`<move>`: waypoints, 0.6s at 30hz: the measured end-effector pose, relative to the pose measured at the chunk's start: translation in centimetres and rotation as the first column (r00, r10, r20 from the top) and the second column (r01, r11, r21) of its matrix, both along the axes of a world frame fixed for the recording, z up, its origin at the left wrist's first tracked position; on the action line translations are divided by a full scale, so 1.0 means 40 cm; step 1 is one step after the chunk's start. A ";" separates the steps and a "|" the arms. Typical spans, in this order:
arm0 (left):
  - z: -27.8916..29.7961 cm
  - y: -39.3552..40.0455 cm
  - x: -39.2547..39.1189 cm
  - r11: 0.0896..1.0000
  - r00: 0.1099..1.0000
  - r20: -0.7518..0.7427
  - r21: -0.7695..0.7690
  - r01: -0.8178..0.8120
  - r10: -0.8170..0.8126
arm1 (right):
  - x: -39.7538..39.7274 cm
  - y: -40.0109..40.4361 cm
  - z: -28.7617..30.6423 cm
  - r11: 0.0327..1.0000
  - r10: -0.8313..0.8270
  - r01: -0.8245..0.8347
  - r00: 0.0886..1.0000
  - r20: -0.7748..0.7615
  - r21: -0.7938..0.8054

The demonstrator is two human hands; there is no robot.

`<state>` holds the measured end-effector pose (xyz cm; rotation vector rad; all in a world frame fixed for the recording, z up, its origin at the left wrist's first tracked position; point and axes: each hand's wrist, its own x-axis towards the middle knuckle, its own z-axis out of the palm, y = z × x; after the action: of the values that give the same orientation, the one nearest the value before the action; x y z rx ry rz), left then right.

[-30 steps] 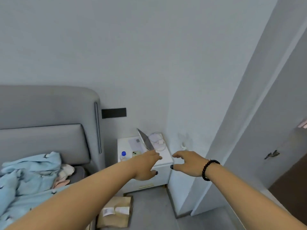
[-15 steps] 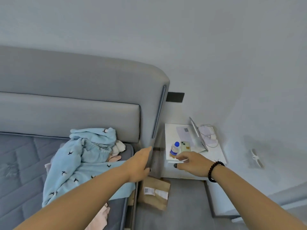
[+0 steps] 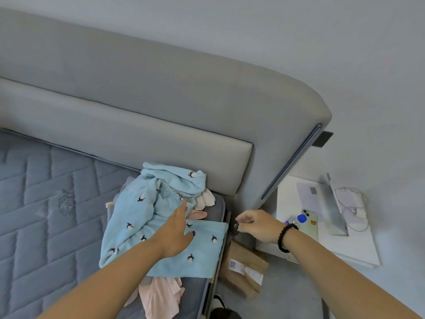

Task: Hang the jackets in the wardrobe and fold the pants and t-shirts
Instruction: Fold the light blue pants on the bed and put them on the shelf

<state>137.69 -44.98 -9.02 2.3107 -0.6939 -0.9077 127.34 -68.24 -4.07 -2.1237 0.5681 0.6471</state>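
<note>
Hands have swung off the white nightstand [image 3: 358, 249] and onto the bed: the left hand [image 3: 177, 229] now lies flat, fingers straight, on the light-blue bird-print fleece garment [image 3: 138, 217] heaped at 6 o'clock of the grey padded headboard [image 3: 161, 107], so sorting is only starting. The right hand [image 3: 255, 224], loosely curled and holding nothing, hovers at 3 o'clock. I count one blue garment, at least one pale pink garment [image 3: 161, 295] under it, one brown paper parcel [image 3: 243, 268], and no jacket I can pick out.

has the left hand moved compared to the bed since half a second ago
Yes. The left hand was at the mattress's right edge by the headboard's end; now it lies further left, over the light blue garment on the mattress.
</note>
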 end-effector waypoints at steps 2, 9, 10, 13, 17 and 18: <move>-0.035 0.002 0.055 0.999 0.999 0.000 0.018 -0.041 0.041 | 0.076 -0.004 -0.040 1.000 0.022 -0.022 1.000 -0.012 0.021; -0.185 -0.036 0.293 0.965 0.980 0.077 0.175 -0.195 0.184 | 0.300 -0.031 -0.192 0.998 0.046 -0.044 0.996 -0.082 0.034; -0.213 -0.044 0.326 0.947 0.972 0.122 0.229 -0.225 0.201 | 0.322 -0.034 -0.216 0.998 0.042 -0.039 0.995 -0.085 0.041; -0.288 -0.066 0.401 0.844 0.932 0.209 0.399 -0.359 0.298 | 0.362 -0.034 -0.288 0.998 0.033 -0.026 0.993 -0.117 0.062; -0.372 -0.082 0.455 0.757 0.891 0.314 0.477 -0.446 0.327 | 0.372 -0.028 -0.387 0.996 0.060 -0.044 0.979 -0.193 0.082; -0.394 -0.078 0.464 0.729 0.884 0.332 0.505 -0.462 0.330 | 0.367 -0.027 -0.411 0.996 0.063 -0.048 0.976 -0.209 0.079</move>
<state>156.25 -48.11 -24.77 2.9687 0.0492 -0.7183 142.02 -69.32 -20.50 -2.0212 0.5922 0.9199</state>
